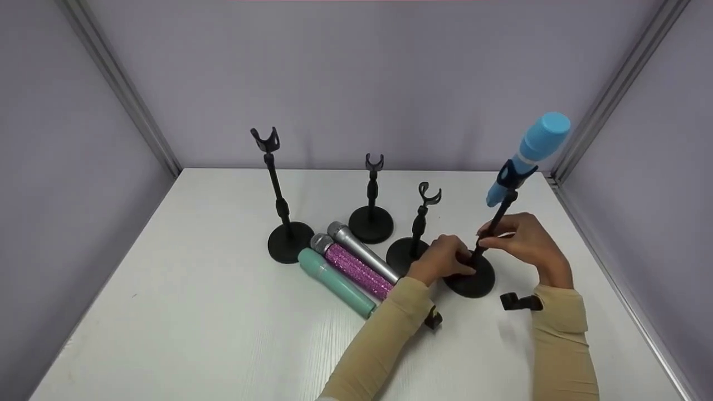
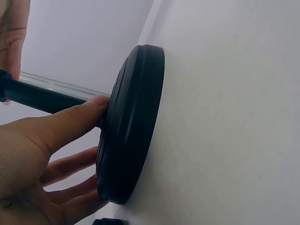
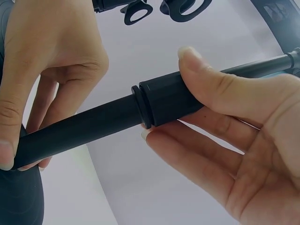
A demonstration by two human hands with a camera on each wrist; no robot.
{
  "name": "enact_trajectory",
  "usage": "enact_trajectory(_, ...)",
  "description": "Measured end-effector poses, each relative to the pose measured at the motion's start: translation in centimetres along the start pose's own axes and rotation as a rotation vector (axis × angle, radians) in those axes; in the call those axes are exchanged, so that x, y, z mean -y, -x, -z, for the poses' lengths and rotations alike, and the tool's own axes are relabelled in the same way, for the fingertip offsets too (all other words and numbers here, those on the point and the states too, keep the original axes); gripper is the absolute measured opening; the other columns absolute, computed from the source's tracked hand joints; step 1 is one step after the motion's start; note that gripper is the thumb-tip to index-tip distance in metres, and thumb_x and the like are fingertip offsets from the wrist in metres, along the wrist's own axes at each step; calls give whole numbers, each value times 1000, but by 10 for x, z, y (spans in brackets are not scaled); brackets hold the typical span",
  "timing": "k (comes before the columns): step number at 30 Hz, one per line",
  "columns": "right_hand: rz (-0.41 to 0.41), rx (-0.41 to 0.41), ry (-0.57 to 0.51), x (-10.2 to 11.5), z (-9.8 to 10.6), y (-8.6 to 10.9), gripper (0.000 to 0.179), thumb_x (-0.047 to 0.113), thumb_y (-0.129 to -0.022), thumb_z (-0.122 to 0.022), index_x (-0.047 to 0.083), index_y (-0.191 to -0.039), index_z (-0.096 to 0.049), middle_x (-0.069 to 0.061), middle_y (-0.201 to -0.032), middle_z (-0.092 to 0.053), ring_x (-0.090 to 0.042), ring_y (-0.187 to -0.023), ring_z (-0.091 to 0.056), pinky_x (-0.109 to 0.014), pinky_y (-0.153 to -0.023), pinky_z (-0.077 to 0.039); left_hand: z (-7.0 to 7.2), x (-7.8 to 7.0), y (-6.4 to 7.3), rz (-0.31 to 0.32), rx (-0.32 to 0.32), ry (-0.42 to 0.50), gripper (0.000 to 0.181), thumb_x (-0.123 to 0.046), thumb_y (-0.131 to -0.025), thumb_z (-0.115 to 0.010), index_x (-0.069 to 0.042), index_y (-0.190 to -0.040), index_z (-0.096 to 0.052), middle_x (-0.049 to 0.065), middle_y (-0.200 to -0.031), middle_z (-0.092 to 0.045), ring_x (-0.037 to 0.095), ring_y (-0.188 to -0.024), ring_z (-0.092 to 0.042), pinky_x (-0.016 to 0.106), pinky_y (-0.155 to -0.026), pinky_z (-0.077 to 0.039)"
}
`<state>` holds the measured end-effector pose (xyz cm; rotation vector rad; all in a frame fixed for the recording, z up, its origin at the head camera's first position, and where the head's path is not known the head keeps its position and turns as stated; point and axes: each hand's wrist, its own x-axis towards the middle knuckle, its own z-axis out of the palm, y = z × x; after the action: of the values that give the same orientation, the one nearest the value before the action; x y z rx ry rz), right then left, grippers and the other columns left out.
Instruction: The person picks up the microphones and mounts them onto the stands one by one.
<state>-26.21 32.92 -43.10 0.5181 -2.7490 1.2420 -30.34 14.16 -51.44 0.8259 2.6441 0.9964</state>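
A black microphone stand stands at the right of the table, with a light blue microphone slanting in its clip. My right hand pinches the collar partway up its pole between thumb and fingers. Low down, my left hand holds the foot of the pole, thumb against the round base and fingers on the pole's other side. Close behind the left hand is another black stand with an unfilled clip.
Left of my left forearm lie a silver microphone, a glittery pink microphone and a mint green microphone, side by side. Two more stands rise behind them, a tall stand and a shorter stand. Grey walls enclose the white table.
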Motion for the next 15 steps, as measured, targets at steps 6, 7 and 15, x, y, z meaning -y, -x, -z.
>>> enact_trajectory(6,-17,38,-25,2,0,0,19,11,-88,-81,3,-105,-78,-17,-103,-79,2,-89,-71,-15,-79,-57,-1,3,-1,-24,2,3,24,-26,-84,-87,-16,-105,-83,-6,-97,-78,-1,-81,-57,12,-73,-47)
enact_trajectory(7,-22,47,-36,2,0,0,19,11,-88,-81,3,-106,-78,-17,-104,-79,1,-90,-72,-15,-80,-57,-1,4,-1,-28,2,3,24,-25,-84,-87,-16,-105,-83,-6,-96,-78,-1,-81,-57,12,-73,-47)
enact_trajectory(15,-59,77,-103,-4,2,1,22,14,-91,-79,6,-111,-78,-13,-108,-79,-7,-96,-75,-20,-81,-58,-1,3,-1,-23,-8,-19,27,-28,-84,-87,-16,-107,-82,-5,-104,-78,1,-88,-62,13,-79,-50)
